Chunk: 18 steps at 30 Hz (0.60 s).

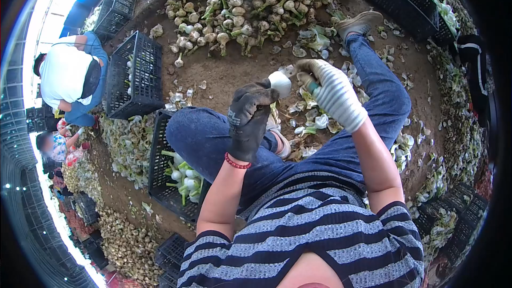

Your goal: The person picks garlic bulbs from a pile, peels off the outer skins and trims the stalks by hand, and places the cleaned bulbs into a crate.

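My left hand, in a dark work glove, grips a peeled white bulb at its fingertips, above my bent knee. Just right of the bulb is my right hand, in a whitish striped glove with dirty fingertips. Its fingers are curled, and a small green thing shows by the thumb; what they hold, if anything, is too small to make out. Peeled bulbs with green stems lie in a black crate beside my left leg.
A big heap of unpeeled bulbs lies ahead. Black crates stand at the left and upper right. Peelings litter the soil. Other people sit at the left.
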Available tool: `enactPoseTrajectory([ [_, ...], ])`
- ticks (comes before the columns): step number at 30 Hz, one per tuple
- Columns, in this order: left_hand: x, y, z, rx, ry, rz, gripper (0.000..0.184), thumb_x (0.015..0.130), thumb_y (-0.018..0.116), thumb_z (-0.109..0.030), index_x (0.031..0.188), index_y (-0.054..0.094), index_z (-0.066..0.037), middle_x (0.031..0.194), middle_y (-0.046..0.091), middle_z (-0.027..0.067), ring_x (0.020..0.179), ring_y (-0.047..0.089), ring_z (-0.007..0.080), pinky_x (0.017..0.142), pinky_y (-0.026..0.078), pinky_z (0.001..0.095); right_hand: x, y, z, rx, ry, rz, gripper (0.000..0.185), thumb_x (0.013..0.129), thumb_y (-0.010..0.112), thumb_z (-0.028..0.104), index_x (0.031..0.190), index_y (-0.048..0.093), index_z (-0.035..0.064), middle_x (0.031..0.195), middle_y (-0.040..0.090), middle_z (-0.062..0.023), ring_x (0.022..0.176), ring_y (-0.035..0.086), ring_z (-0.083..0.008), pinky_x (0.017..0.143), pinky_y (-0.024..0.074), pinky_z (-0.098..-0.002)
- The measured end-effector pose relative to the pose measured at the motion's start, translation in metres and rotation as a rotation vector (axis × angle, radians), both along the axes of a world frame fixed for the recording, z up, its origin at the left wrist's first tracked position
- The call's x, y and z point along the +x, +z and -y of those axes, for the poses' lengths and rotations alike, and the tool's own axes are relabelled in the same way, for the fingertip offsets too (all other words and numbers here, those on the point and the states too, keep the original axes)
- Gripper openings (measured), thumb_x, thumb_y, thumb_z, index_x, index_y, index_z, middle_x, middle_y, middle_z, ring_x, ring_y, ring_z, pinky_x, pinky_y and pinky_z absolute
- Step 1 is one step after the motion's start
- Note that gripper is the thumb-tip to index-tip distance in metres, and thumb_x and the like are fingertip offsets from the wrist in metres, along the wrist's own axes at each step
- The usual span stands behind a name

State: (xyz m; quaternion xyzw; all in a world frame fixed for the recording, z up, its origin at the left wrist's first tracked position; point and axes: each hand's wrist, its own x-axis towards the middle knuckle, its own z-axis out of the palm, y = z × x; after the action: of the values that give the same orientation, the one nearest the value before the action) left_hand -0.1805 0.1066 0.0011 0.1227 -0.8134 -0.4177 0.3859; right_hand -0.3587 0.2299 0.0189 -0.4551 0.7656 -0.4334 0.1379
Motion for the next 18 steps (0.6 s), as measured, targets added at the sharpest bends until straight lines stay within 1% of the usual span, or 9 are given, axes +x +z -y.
enactPoseTrajectory([
  [3,-0.002,0.000,0.000,-0.031,-0.009,0.028,0.023,0.079,0.069,0.011,0.094,0.072,-0.007,0.101,0.071,0.0081,0.108,0.065,0.0271,0.092,0.052,0.0372,0.015,0.024,-0.004,-0.030,0.023,-0.037,0.020,0.089,0.068,0.014,0.105,0.065,0.0034,0.095,0.069,-0.0195,0.088,0.067,-0.0363,0.077,0.0541,-0.0415],
  [7,-0.001,-0.005,0.006,0.035,0.032,-0.053,0.018,0.079,0.070,0.009,0.089,0.067,-0.006,0.100,0.070,0.0083,0.102,0.065,0.0249,0.090,0.052,0.0355,-0.003,-0.017,0.004,0.041,-0.028,-0.024,0.024,0.088,0.065,0.007,0.111,0.064,0.0038,0.097,0.068,-0.0188,0.090,0.067,-0.0368,0.079,0.0532,-0.0406],
  [9,0.007,-0.005,0.018,0.079,0.004,-0.030,0.019,0.079,0.071,0.008,0.089,0.064,-0.006,0.100,0.069,0.0087,0.101,0.065,0.0240,0.090,0.052,0.0342,0.000,-0.009,0.008,0.027,0.014,0.311,0.035,0.088,0.062,0.002,0.122,0.062,0.0043,0.100,0.068,-0.0170,0.094,0.067,-0.0327,0.086,0.0518,-0.0373],
  [11,0.010,-0.012,0.025,0.352,-0.062,-0.006,0.021,0.079,0.071,0.008,0.091,0.063,-0.007,0.099,0.068,0.0087,0.100,0.065,0.0214,0.090,0.051,0.0335,0.008,-0.022,0.019,-0.205,0.182,0.172,0.043,0.088,0.059,-0.002,0.130,0.058,0.0047,0.102,0.067,-0.0158,0.098,0.065,-0.0299,0.092,0.0494,-0.0354],
  [12,0.009,-0.012,0.022,0.759,-0.120,-0.131,0.017,0.081,0.069,0.007,0.090,0.061,-0.006,0.101,0.067,0.0085,0.099,0.065,0.0192,0.090,0.051,0.0327,0.007,-0.020,0.021,-0.104,0.283,0.053,0.040,0.088,0.057,-0.004,0.128,0.059,0.0042,0.104,0.067,-0.0186,0.101,0.065,-0.0325,0.094,0.0486,-0.0364],
  [15,0.024,-0.018,0.054,0.758,-0.050,0.007,0.014,0.085,0.066,0.005,0.088,0.060,-0.007,0.104,0.066,0.0084,0.100,0.064,0.0177,0.090,0.051,0.0324,-0.002,-0.050,0.038,0.151,0.286,0.053,0.020,0.090,0.062,0.005,0.110,0.066,0.0020,0.101,0.068,-0.0224,0.095,0.066,-0.0372,0.085,0.0517,-0.0393],
  [16,0.027,0.007,0.074,0.754,-0.135,-0.166,0.012,0.086,0.066,0.002,0.087,0.060,-0.008,0.104,0.066,0.0079,0.097,0.064,0.0182,0.089,0.052,0.0344,-0.007,-0.063,0.038,0.173,0.238,0.047,0.017,0.091,0.062,0.007,0.107,0.066,0.0017,0.100,0.068,-0.0223,0.093,0.066,-0.0378,0.082,0.0519,-0.0399],
  [17,0.042,0.016,0.111,0.352,0.064,-0.124,0.011,0.086,0.067,0.001,0.091,0.062,-0.008,0.103,0.067,0.0076,0.094,0.064,0.0178,0.088,0.053,0.0347,-0.013,-0.074,0.037,0.198,0.188,0.042,0.015,0.092,0.063,0.010,0.104,0.066,0.0014,0.099,0.068,-0.0221,0.090,0.066,-0.0383,0.080,0.0521,-0.0404],
  [18,0.051,0.037,0.134,0.438,0.258,-0.193,0.016,0.085,0.069,-0.001,0.099,0.063,-0.007,0.103,0.067,0.0082,0.093,0.065,0.0177,0.087,0.053,0.0342,-0.023,-0.081,0.034,0.332,0.201,0.054,0.022,0.092,0.063,0.010,0.113,0.066,0.0032,0.104,0.068,-0.0225,0.095,0.066,-0.0386,0.083,0.0524,-0.0407],
])
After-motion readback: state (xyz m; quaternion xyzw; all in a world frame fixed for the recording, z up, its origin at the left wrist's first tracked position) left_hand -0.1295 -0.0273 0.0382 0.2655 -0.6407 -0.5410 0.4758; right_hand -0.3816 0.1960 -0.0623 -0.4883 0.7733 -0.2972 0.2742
